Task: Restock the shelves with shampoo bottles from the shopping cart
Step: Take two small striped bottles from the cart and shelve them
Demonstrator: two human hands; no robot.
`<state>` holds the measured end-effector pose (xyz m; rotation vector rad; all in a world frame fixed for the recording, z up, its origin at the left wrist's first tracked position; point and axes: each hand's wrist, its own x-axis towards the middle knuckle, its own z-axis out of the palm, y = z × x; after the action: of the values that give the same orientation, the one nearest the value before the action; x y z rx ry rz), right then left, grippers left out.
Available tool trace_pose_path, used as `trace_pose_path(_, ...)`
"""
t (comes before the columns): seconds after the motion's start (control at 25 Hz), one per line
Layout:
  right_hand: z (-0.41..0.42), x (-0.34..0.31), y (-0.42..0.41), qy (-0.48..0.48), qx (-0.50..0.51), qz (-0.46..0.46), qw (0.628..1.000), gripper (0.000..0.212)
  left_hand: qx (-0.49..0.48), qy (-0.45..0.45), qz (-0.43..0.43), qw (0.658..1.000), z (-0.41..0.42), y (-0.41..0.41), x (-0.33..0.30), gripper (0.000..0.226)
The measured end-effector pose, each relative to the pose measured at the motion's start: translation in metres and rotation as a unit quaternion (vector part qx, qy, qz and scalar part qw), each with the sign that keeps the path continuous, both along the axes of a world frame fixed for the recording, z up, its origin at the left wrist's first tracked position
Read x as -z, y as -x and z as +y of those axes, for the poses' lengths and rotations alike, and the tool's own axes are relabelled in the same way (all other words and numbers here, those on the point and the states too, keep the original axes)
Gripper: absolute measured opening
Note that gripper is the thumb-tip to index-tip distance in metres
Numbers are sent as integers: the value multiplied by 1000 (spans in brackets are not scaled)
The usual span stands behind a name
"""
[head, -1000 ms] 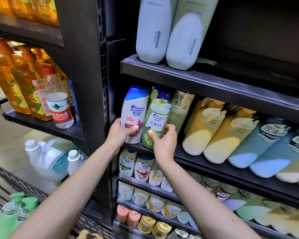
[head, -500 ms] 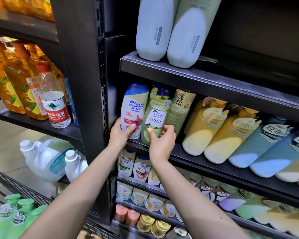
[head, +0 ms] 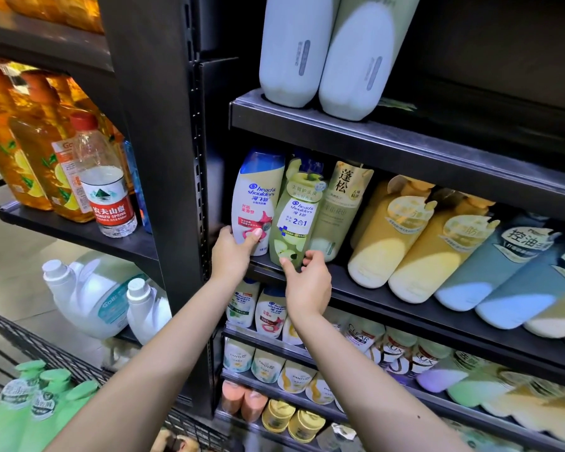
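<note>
A white Head & Shoulders bottle (head: 258, 203) with a blue cap stands at the left end of the middle shelf (head: 405, 301). My left hand (head: 230, 256) grips its base, thumb across the front. Beside it stands a green apple Head & Shoulders bottle (head: 296, 220). My right hand (head: 307, 282) pinches that bottle's bottom edge between thumb and fingers. Several green shampoo bottles (head: 33, 406) lie in the wire shopping cart (head: 26, 340) at the lower left.
Yellow and blue bottles (head: 437, 249) fill the shelf to the right. Two large pale bottles (head: 323, 53) stand on the shelf above. A black upright post (head: 163, 158) divides off the left bay with a water bottle (head: 106, 187) and orange bottles. Smaller bottles line the lower shelves.
Both hands have slid down the two bottles to their bases. The bottles now stand further back and more upright on the shelf. The camera has shifted slightly.
</note>
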<state>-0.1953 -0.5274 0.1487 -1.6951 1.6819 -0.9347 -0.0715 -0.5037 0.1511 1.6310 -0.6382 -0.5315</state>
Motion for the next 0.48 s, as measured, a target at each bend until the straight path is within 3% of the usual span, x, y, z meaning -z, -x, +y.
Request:
trace_pose_path(0.2, -6, -15, -4, -22, 24, 35, 999, 44, -93, -32, -44, 994, 0, 16, 2, 41)
trace_pose_path(0.48, 0, -18, 2, -20, -17, 59, 998, 43, -25, -51, -61, 996, 4, 5, 0, 37)
